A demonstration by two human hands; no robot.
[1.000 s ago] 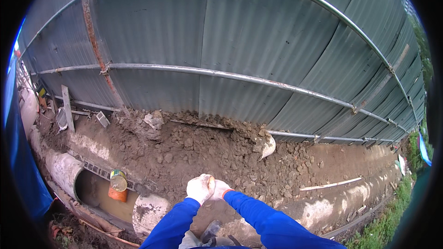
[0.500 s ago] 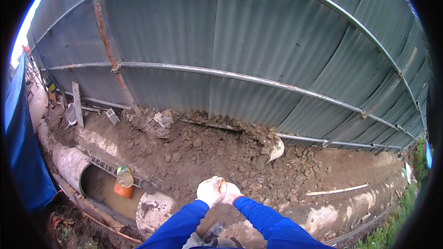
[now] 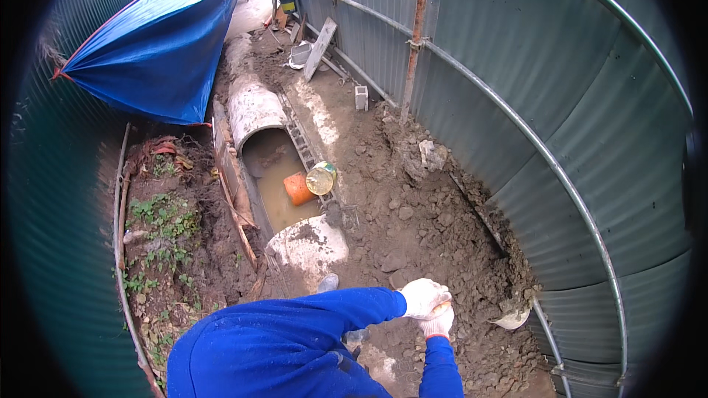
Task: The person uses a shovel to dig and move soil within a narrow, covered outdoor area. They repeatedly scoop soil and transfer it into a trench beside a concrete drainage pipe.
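Note:
My left hand (image 3: 424, 298), in a white work glove, is closed and pressed against my right hand (image 3: 440, 321). The right one, gloved in white with a red edge at the cuff, is closed as well. Whatever may be between the fingers is hidden. Both hands are held out in front of my body, above lumpy brown soil (image 3: 402, 225). Left of them lies a whitish concrete pipe (image 3: 308, 245), broken open further off, with muddy water (image 3: 274, 195) inside. An orange container (image 3: 299, 189) and a yellow-green bucket (image 3: 321, 180) sit at the opening's right edge.
A green corrugated metal fence (image 3: 509, 96) with pipe rails runs along the right. A blue tarp (image 3: 166, 44) hangs at far left. A plank (image 3: 320, 49) and a grey block (image 3: 361, 97) stand by the fence. Weedy ground (image 3: 166, 228) lies left of the trench.
My view has swung to the left, bringing the tarp, pipe opening and weedy bank further into sight. My hands stay together and now appear further right in the picture.

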